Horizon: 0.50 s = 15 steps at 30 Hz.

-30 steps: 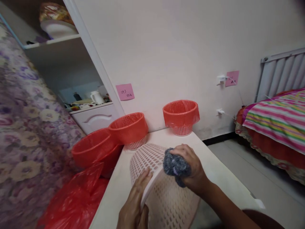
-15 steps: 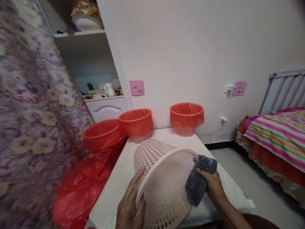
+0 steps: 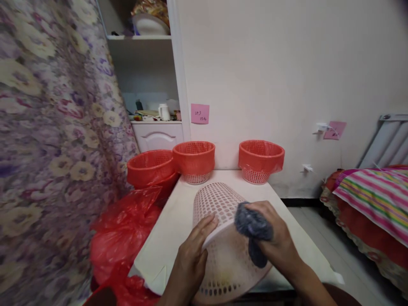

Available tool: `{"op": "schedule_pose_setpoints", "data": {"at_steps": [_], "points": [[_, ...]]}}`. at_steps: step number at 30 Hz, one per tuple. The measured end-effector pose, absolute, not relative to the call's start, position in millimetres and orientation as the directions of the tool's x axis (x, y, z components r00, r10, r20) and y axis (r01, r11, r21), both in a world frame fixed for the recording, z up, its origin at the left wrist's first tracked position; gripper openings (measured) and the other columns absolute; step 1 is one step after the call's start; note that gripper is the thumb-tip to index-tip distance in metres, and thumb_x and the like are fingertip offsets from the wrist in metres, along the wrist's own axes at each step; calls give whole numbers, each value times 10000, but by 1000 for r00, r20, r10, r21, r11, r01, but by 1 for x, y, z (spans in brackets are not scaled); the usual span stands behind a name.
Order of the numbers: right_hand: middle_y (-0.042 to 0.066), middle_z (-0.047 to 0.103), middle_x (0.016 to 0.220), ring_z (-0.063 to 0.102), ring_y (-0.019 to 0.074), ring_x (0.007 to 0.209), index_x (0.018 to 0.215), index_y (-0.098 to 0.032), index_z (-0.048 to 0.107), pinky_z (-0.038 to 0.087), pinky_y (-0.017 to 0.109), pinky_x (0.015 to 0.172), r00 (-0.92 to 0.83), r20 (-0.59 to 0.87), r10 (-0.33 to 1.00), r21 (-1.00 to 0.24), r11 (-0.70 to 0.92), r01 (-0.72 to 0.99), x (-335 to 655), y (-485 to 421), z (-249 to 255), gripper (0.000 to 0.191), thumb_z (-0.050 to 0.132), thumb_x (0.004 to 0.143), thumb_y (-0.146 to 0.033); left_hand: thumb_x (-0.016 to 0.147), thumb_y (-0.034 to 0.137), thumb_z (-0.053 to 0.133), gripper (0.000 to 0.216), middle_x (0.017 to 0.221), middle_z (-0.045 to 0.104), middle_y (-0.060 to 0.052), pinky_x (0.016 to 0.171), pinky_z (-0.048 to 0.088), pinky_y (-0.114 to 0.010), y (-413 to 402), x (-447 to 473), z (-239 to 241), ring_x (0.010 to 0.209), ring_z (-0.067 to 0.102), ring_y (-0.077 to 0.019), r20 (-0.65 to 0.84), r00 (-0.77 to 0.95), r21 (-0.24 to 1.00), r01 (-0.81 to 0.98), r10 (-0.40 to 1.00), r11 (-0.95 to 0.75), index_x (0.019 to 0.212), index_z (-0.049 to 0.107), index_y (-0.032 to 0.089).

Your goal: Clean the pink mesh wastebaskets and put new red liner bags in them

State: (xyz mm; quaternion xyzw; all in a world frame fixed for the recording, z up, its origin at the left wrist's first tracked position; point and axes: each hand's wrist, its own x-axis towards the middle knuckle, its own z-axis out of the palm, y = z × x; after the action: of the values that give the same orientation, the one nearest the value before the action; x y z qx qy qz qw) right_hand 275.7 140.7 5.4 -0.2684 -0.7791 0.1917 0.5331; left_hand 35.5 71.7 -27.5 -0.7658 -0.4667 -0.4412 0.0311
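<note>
A pale pink perforated plastic basket (image 3: 219, 204) lies tilted on its side on the white table (image 3: 174, 225), with its mouth towards me. My left hand (image 3: 191, 265) grips its rim on the left, fingers closed over the edge. My right hand (image 3: 276, 242) is closed on a dark grey cloth (image 3: 253, 231) and presses it against the rim at the top right of the basket.
Two pink baskets lined with red bags (image 3: 194, 159) (image 3: 261, 158) stand at the table's far edge by the wall. A third red-lined one (image 3: 149, 166) and loose red bags (image 3: 126, 231) sit at the left. A floral curtain (image 3: 47, 140) hangs left; a striped bed (image 3: 376, 197) stands right.
My right hand has carried the cloth from the rim's right side up to its top. The view has swung to the left, and the basket has turned a little.
</note>
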Motion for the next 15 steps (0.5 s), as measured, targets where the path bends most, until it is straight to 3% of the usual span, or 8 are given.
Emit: {"op": "schedule_pose_setpoints", "data": {"at_steps": [2,4,6,8,11,15], "points": [[69,681,1145,627,271,1069,1127,-235,654,481,402,956,-44,579,814,-796,577,182,294,149,-28,378,705,754,-262,782,-27,400,711,1450,564,-34,1121,389,-360,69,32,-34,1359,491,-145,710,166,372,737,685,-564,1414,487,288],[73,719,1093,653,301,1031,1089,-205,674,484,429,964,275,322,906,-946,318,58,309,151,-70,491,811,651,-378,779,-31,389,730,1465,548,-24,1119,383,-358,67,29,-40,1366,482,-139,706,149,384,741,692,-551,1423,474,302],[54,756,941,691,317,935,1010,-181,693,528,441,890,365,-14,931,-971,74,-226,313,144,-114,546,871,544,-404,765,-38,384,751,1469,544,-11,1117,377,-349,64,27,-45,1365,481,-130,708,129,396,743,695,-540,1423,472,313],[41,768,810,719,326,783,937,-173,691,571,460,770,247,-275,929,-844,-110,-525,306,131,-148,562,899,463,-393,767,-29,400,736,1462,551,-7,1114,372,-332,62,25,-48,1356,490,-124,717,113,403,739,688,-541,1412,486,314],[26,767,760,728,311,769,876,-182,692,587,421,713,159,-355,921,-731,-168,-662,292,118,-169,494,902,460,-348,791,-2,431,679,1439,576,-12,1108,366,-304,58,21,-50,1341,506,-119,740,89,398,741,667,-540,1392,512,302],[23,760,770,709,286,738,894,-184,700,575,397,692,316,-189,930,-873,-11,-487,292,128,-133,487,886,485,-370,802,10,455,633,1392,617,-25,1088,402,-302,51,13,-50,1308,544,-133,757,14,405,774,654,-486,1364,541,287]]}}
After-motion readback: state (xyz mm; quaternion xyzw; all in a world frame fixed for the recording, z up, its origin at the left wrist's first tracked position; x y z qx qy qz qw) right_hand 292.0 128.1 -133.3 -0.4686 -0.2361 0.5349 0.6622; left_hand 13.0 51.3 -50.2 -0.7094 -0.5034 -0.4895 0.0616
